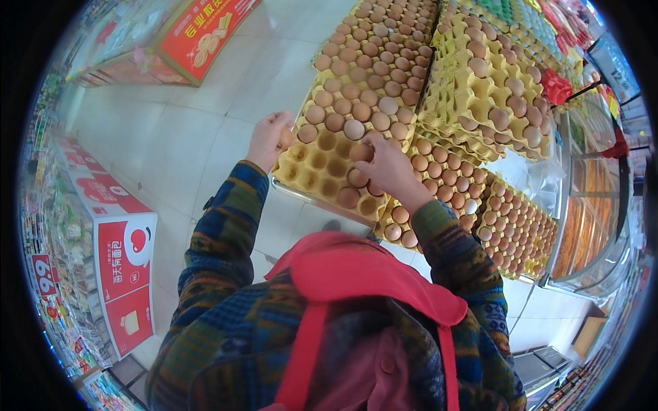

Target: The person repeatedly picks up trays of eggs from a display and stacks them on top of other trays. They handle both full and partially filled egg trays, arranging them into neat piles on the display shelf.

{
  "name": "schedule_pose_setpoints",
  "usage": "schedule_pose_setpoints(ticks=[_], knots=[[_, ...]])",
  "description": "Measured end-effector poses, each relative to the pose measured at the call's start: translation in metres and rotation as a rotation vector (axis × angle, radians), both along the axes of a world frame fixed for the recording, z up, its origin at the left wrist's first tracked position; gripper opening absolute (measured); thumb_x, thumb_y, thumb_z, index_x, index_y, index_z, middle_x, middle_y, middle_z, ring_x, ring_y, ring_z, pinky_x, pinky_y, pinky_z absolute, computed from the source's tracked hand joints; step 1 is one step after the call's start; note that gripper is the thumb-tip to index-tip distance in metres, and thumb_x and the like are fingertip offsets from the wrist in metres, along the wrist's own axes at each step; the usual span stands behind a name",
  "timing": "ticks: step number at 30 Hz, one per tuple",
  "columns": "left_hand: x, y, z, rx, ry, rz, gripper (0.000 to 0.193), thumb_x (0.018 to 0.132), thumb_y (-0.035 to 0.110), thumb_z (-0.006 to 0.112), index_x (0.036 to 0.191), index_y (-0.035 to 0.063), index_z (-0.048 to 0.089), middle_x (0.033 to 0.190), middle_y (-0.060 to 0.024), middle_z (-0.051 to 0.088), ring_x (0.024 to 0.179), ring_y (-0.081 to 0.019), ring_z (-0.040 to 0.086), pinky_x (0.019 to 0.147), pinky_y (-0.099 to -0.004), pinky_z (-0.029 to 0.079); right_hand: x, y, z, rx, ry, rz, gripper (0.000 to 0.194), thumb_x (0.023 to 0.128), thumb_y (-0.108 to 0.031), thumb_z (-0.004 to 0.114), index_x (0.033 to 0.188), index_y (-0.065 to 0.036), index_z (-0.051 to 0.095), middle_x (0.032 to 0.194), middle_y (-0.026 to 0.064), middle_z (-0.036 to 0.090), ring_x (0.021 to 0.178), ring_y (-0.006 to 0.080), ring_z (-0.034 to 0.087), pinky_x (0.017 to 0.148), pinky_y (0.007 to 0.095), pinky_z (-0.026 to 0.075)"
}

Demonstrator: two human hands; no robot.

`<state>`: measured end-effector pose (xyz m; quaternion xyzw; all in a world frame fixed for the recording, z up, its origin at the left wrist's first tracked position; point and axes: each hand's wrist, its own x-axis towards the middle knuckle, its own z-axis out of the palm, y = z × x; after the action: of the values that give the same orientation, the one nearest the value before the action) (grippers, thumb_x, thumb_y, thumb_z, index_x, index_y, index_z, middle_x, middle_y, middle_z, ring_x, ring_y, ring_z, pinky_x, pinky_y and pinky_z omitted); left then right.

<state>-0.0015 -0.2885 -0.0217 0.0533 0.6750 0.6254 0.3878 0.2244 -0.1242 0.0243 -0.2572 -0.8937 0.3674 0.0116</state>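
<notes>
My left hand [267, 139] grips a brown egg [287, 137] at the left edge of a yellow moulded-pulp egg tray [317, 161]. Between the thumb and fingers of my right hand [389, 167] is another brown egg [361, 152], held over the same tray. Several cups at the tray's near left have no egg in them. Brown eggs fill its far rows, and a few more, such as a brown egg [348, 197], sit near its front right corner. My right fingers partly hide the cups beneath them.
More filled trays [380, 46] extend behind. At the right rise stacked egg trays [478, 87], with lower trays of eggs [447, 180] beside my right forearm. A glass-fronted display case [591, 205] stands farther right. Red-and-white shelf boards [126, 267] line the left, across the tiled floor [180, 138].
</notes>
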Motion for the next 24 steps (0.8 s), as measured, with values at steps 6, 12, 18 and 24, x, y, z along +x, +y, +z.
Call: schedule_pose_setpoints(ticks=[6, 12, 18, 24], knots=[[0.016, 0.006, 0.009, 0.154, 0.073, -0.251, 0.031, 0.083, 0.01, 0.065, 0.112, 0.0034, 0.059, 0.106, -0.009, 0.059, 0.094, -0.0186, 0.059, 0.081, -0.0313, 0.049, -0.048, -0.01, -0.017, 0.416, -0.146, 0.211, 0.032, 0.083, -0.022, 0.064, 0.108, -0.006, 0.052, 0.102, 0.0141, 0.061, 0.092, 0.0319, 0.064, 0.074, 0.044, 0.052], [0.039, 0.029, 0.001, -0.001, 1.201, -0.616, 0.031, 0.077, 0.004, 0.064, 0.109, 0.0037, 0.06, 0.106, -0.0131, 0.058, 0.103, -0.0329, 0.056, 0.089, -0.0374, 0.047, -0.056, -0.009, -0.047, 0.487, -0.083, 0.164, 0.02, 0.082, -0.019, 0.063, 0.096, -0.005, 0.058, 0.102, 0.0129, 0.062, 0.087, 0.0297, 0.064, 0.072, 0.0418, 0.052], [0.041, 0.03, -0.011, 0.02, 1.321, -0.704, 0.023, 0.08, 0.006, 0.064, 0.103, 0.0045, 0.063, 0.111, -0.0118, 0.06, 0.107, -0.0324, 0.056, 0.091, -0.0388, 0.047, -0.015, 0.021, -0.007, -0.896, 0.153, -0.373, 0.035, 0.09, -0.017, 0.062, 0.12, -0.001, 0.056, 0.092, 0.0015, 0.061, 0.086, 0.0096, 0.057, 0.073, 0.0229, 0.047], [0.047, 0.012, -0.01, 0.01, 1.205, -0.365, 0.02, 0.082, 0.009, 0.065, 0.102, 0.0051, 0.064, 0.11, -0.0116, 0.062, 0.104, -0.0325, 0.057, 0.091, -0.0393, 0.047, 0.066, -0.018, -0.012, -0.763, 0.234, -0.164, 0.031, 0.085, -0.009, 0.06, 0.116, -0.005, 0.055, 0.106, 0.0051, 0.059, 0.095, 0.0166, 0.058, 0.081, 0.0291, 0.05]])
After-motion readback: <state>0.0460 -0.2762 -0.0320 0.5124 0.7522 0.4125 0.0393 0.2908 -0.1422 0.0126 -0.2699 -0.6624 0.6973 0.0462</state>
